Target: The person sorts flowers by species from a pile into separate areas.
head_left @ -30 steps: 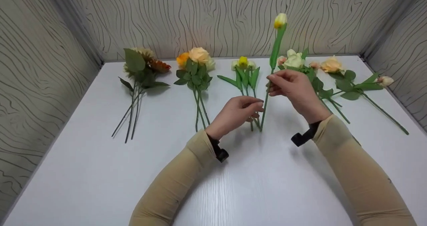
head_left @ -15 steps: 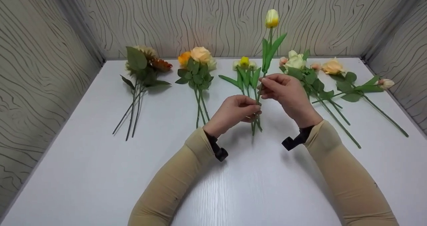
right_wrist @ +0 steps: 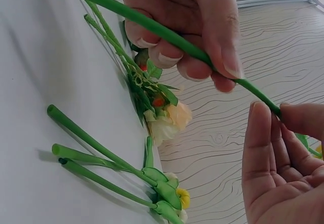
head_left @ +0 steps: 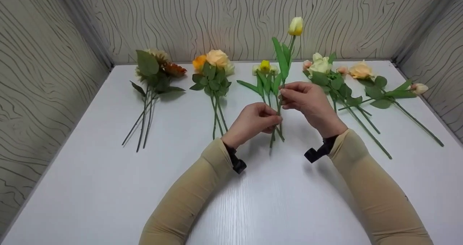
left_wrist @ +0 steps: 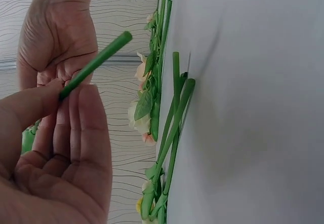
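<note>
A white-and-yellow tulip (head_left: 296,26) with green leaves stands nearly upright above the table in the head view. My right hand (head_left: 307,105) pinches its stem just below the leaves. Lower on the same stem (right_wrist: 162,32), my left hand (head_left: 253,122) pinches it between thumb and fingers, and the cut end sticks out past that hand. Behind my hands lies a bunch of tulips (head_left: 265,67), one yellow between paler ones, on the white table. In the left wrist view their stems (left_wrist: 174,112) cross, apart from the held stem.
To the left lie a rose bunch (head_left: 217,60) and a bunch with a rust-red flower (head_left: 174,70). On the right are pale roses (head_left: 320,66), a peach rose (head_left: 361,71) and a pink-white bud (head_left: 419,88) on a long stem. A patterned wall (head_left: 231,20) stands behind the table.
The tulip has moved left with my right hand and turned, so its leaves now spread to the left of the stem. My left hand, near the stem at first, now pinches it.
</note>
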A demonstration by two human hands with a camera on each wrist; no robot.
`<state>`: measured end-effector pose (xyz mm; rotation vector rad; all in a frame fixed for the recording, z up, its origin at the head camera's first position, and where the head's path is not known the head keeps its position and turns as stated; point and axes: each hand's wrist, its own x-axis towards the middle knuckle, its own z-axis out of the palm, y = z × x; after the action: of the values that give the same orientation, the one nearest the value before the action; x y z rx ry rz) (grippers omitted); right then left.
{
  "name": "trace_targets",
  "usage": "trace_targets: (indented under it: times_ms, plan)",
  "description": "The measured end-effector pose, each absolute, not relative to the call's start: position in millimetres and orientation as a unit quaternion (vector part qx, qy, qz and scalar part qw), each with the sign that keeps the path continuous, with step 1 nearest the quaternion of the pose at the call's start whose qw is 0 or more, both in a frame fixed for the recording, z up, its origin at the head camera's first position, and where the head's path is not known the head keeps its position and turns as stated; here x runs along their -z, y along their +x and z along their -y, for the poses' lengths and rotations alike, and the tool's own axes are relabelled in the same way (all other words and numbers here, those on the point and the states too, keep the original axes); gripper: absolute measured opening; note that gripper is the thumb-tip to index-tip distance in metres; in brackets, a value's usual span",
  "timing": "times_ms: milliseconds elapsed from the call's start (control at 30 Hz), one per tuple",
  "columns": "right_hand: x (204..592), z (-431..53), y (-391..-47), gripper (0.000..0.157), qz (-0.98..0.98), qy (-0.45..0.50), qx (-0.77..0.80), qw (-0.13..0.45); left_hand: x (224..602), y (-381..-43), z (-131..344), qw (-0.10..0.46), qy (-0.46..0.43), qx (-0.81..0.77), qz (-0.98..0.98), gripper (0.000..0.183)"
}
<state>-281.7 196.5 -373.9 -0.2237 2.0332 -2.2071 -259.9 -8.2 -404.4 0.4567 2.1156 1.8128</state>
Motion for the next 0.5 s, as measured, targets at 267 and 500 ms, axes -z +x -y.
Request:
trace_targets:
  times_ms: [267,500]
  plan:
    - [382.0,-210.3,-307.9,0.034,-0.711,-0.017,0.699,0.077,393.7,-262.9,16.7,0.082,0.159,-0.634,-0.752,0.03]
    - [395.7,-213.6,-338.5,0.043,-0.785,0.045,0.604,0.131,390.9,-265.0,22.8,0.057,0.157,-0.654,-0.738,0.034]
